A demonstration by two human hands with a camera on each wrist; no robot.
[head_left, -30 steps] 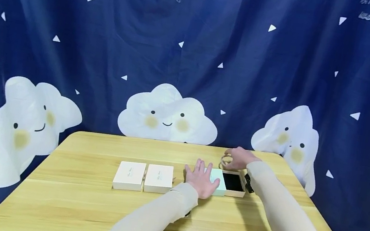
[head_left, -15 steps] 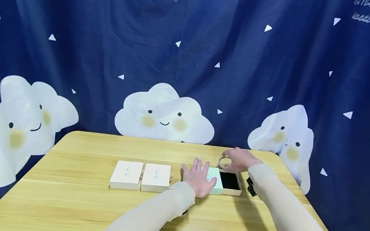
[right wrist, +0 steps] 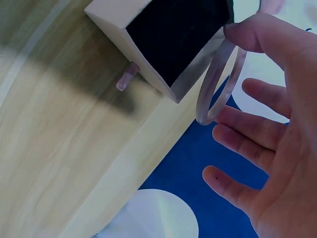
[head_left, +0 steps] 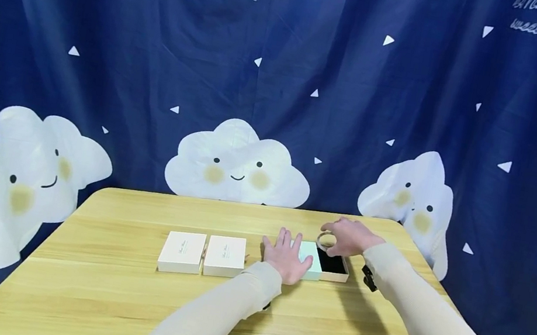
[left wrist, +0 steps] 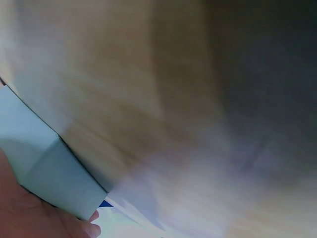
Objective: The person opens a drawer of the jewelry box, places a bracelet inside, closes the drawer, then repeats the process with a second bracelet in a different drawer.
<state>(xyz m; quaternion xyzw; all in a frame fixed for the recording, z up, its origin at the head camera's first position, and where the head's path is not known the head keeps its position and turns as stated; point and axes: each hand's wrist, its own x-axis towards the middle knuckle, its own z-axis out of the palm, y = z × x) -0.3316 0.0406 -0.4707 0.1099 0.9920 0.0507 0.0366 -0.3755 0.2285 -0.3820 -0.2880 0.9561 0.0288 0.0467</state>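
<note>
A pale ring-shaped bangle (right wrist: 208, 91) is pinched by my right hand (head_left: 350, 237), between thumb and fingers. It tilts over the far edge of a pale drawer tray (right wrist: 111, 12) with a black lining (head_left: 332, 263). The tray is slid partly out to the right from a mint-green box sleeve (head_left: 311, 260). My left hand (head_left: 287, 259) rests on that sleeve with fingers spread and straight, covering its left part. In the left wrist view, the sleeve (left wrist: 54, 163) shows beside the hand. From the tray's end sticks a small pink pull tab (right wrist: 128, 76).
Two white boxes with small lettering, a left one (head_left: 182, 251) and a right one (head_left: 225, 255), lie side by side left of my left hand. The wooden table (head_left: 119, 296) ends at a dark blue curtain (head_left: 159, 54) with cloud faces.
My right hand has moved slightly nearer the tray, bringing the bangle toward its far edge. The left hand keeps its place on the sleeve. The head view has shifted a little.
</note>
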